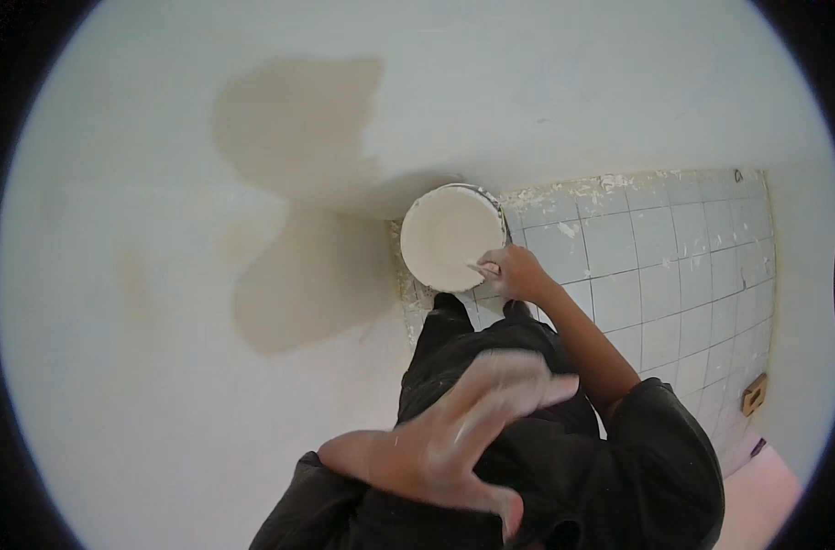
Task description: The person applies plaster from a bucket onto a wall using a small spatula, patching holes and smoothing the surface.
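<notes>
A round white bucket (405,240) stands on the tiled floor close to the wall. Pale, creamy material fills its inside, and a dark edge shows along its right side. My right hand (516,272) is closed at the bucket's near right rim, with a small pale end poking out by the fingers; what it grips cannot be made out. Nearer to me, my left hand (468,426) is raised in front of my body, smeared with white. Its fingers are spread and slightly blurred, and nothing is in it.
Pale walls (115,367) rise at the left and far side, with my shadow on them. White tiles (615,243) spattered with flakes cover the floor to the right. A small wooden-coloured block (754,394) lies at the right wall. My feet (450,307) are just below the bucket.
</notes>
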Demonstrator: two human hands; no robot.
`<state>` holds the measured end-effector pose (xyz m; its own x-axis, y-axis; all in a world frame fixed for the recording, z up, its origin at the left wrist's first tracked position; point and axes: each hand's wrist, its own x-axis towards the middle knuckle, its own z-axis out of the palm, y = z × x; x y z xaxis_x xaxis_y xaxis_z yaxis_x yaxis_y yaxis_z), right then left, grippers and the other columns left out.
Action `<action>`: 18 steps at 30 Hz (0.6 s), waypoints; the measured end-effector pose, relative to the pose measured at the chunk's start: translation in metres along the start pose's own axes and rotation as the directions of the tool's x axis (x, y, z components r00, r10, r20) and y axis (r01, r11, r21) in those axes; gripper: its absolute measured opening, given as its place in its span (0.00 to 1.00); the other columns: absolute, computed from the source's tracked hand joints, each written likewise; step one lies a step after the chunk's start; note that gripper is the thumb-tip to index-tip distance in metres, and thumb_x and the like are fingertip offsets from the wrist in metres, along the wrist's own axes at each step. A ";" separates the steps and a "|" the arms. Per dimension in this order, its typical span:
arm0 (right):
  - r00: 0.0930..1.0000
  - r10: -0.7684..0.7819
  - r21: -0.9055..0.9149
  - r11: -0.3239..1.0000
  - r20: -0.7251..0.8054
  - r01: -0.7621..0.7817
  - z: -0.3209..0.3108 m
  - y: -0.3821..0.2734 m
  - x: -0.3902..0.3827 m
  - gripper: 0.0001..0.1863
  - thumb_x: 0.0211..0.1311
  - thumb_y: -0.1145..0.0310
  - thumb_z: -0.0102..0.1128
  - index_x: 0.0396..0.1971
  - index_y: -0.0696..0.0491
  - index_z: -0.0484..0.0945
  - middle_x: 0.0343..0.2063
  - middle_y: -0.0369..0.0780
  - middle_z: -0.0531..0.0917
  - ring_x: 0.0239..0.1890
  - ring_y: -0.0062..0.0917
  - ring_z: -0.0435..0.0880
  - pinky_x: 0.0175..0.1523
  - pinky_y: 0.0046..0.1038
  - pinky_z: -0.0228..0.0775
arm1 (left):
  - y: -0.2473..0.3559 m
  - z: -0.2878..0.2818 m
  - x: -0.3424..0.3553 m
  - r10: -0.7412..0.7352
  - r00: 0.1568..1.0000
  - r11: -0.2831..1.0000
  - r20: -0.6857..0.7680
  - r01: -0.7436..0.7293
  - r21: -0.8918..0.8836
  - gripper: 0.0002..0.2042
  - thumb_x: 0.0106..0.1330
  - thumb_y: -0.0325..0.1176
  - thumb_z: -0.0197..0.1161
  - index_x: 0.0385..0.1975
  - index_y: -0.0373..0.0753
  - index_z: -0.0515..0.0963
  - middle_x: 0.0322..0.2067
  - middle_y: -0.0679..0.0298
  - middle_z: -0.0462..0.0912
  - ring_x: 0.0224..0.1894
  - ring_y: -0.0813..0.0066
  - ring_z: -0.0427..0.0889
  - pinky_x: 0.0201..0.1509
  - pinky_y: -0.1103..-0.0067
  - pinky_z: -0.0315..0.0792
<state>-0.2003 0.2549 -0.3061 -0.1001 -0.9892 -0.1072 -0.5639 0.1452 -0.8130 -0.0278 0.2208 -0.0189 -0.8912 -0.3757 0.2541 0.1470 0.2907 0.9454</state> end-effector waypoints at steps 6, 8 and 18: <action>0.978 0.180 0.081 0.982 -0.106 -0.172 0.075 0.058 0.040 0.12 0.57 0.62 0.67 0.29 0.57 0.82 0.25 0.45 0.85 0.27 0.41 0.86 0.32 0.40 0.77 | -0.097 -0.042 -0.015 -0.388 0.920 0.833 0.055 0.324 0.449 0.34 0.54 0.43 0.74 0.58 0.34 0.69 0.62 0.47 0.66 0.63 0.46 0.69 0.65 0.64 0.66; 0.890 0.455 0.455 0.796 -0.014 -0.400 0.087 0.058 0.048 0.14 0.59 0.61 0.66 0.30 0.58 0.81 0.25 0.44 0.85 0.27 0.38 0.87 0.28 0.38 0.77 | -0.132 -0.054 -0.034 -0.516 0.856 0.732 -0.020 0.453 0.509 0.31 0.59 0.44 0.69 0.59 0.35 0.69 0.61 0.46 0.66 0.61 0.43 0.70 0.63 0.60 0.66; 0.413 0.893 0.742 0.155 0.176 -0.652 0.144 0.069 0.086 0.15 0.68 0.58 0.57 0.39 0.56 0.78 0.32 0.41 0.86 0.28 0.28 0.87 0.24 0.29 0.71 | -0.232 -0.094 -0.095 -0.723 0.689 0.609 0.050 0.601 0.518 0.30 0.65 0.48 0.63 0.60 0.34 0.69 0.63 0.47 0.67 0.64 0.50 0.69 0.66 0.64 0.65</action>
<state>-0.1296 0.1771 -0.4538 -0.4007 -0.2830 -0.8714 0.5861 0.6519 -0.4812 0.0628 0.1065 -0.2427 -0.7421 -0.4252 -0.5182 -0.6681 0.4073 0.6227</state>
